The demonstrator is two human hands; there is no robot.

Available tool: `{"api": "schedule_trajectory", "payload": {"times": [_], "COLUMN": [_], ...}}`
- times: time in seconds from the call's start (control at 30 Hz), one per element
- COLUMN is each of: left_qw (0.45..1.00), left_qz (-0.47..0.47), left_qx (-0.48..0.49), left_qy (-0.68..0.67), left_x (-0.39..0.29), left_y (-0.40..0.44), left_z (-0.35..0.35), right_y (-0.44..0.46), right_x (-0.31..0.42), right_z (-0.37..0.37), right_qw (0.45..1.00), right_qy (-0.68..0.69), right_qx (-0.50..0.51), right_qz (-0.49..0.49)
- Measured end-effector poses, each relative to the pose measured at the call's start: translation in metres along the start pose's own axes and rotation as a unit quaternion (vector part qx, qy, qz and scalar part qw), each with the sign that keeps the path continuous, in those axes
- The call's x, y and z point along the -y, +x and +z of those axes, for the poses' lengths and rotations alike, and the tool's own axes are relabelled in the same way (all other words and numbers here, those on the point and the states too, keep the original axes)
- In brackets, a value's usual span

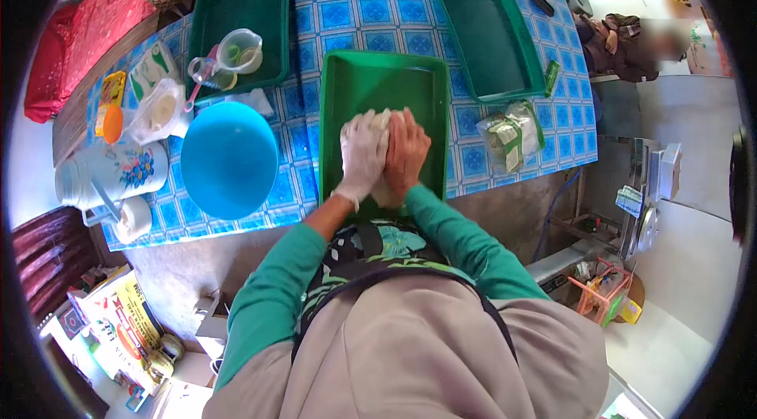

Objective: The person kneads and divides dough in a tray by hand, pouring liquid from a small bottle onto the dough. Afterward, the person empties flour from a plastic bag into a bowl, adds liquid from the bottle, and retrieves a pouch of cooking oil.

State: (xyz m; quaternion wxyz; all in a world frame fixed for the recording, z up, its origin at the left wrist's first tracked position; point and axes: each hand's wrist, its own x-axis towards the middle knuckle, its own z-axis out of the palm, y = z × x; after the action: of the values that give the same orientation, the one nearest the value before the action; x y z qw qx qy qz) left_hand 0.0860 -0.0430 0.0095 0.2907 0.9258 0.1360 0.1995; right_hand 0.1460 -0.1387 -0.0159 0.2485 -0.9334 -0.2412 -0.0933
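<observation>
A lump of pale dough [385, 193] lies in the near half of a green tray [384, 60], mostly hidden under my hands. My left hand [363, 152], in a thin whitish glove, presses down on the dough with its fingers curled over it. Side by side with it, my right hand [405, 152], bare, also bears on the dough, fingers close together. To the left of the tray stands a large blue basin [229, 160], touched by neither hand.
Another green tray [203, 15] at back left holds a measuring jug [240, 52]. A third green tray [493, 44] lies right, near a plastic packet [512, 135]. A flowered flask [118, 173] stands left. A person [623, 44] sits beyond the table's right end.
</observation>
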Motion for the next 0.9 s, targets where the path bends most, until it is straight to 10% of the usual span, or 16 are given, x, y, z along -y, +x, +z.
{"api": "schedule_trajectory", "payload": {"times": [0.23, 0.43, 0.53, 0.57, 0.7, 0.73, 0.77, 0.9], "left_qw": [0.976, 0.945, 0.973, 0.905, 0.976, 0.982, 0.987, 0.987], "left_qz": [-0.108, -0.206, -0.227, -0.366, 0.037, 0.132, 0.102, 0.064], "left_qx": [0.053, -0.115, 0.046, 0.017, 0.033, 0.093, 0.119, 0.074], "left_qy": [0.183, 0.225, -0.013, -0.218, -0.213, -0.094, -0.02, 0.128], "left_x": [0.025, 0.024, 0.053, 0.032, 0.014, 0.012, 0.005, 0.003], "left_y": [0.039, 0.099, 0.1, 0.096, 0.063, 0.045, 0.024, -0.015], "left_z": [0.025, 0.052, 0.016, -0.028, -0.054, -0.051, -0.041, -0.022], "right_y": [0.053, 0.136, 0.122, 0.111, 0.074, 0.061, 0.048, -0.01], "right_x": [-0.003, -0.009, -0.012, -0.015, 0.017, 0.015, 0.014, 0.015], "right_z": [0.017, 0.031, 0.007, -0.01, -0.11, -0.094, -0.077, -0.016], "right_qw": [0.99, 0.991, 0.982, 0.954, 0.883, 0.962, 0.992, 0.992], "right_qy": [-0.048, -0.071, 0.038, 0.102, 0.242, 0.179, 0.106, 0.095], "right_qx": [-0.051, 0.015, 0.109, 0.208, 0.384, 0.184, -0.027, -0.056], "right_qz": [-0.123, -0.115, -0.148, -0.192, -0.117, -0.093, -0.065, -0.055]}}
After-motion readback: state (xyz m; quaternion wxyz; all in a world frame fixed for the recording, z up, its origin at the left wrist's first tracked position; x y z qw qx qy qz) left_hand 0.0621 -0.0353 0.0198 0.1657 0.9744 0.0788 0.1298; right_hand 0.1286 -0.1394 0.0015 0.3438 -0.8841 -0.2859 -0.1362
